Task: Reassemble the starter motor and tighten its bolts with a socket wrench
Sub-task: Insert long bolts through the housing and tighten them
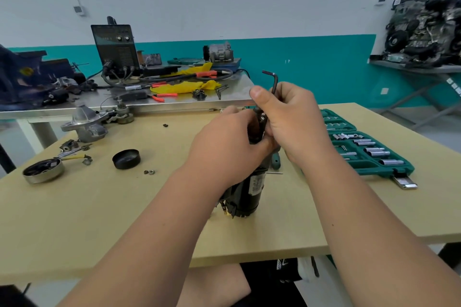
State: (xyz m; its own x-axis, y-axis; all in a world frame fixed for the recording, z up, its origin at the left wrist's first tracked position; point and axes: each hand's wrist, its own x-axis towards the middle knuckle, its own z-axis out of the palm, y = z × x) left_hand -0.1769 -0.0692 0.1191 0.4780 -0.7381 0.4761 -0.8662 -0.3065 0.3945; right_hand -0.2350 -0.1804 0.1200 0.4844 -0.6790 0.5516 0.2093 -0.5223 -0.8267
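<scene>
With left hand (224,149), fingers curled, grips top of motor (245,192) standing on table (99,207); with right hand (296,122) pinches hex key (274,82) between thumb and fingers.

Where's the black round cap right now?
Head view, left side: the black round cap lies on the wooden table, left of the left hand, between the metal dish of parts and two small nuts.
</scene>
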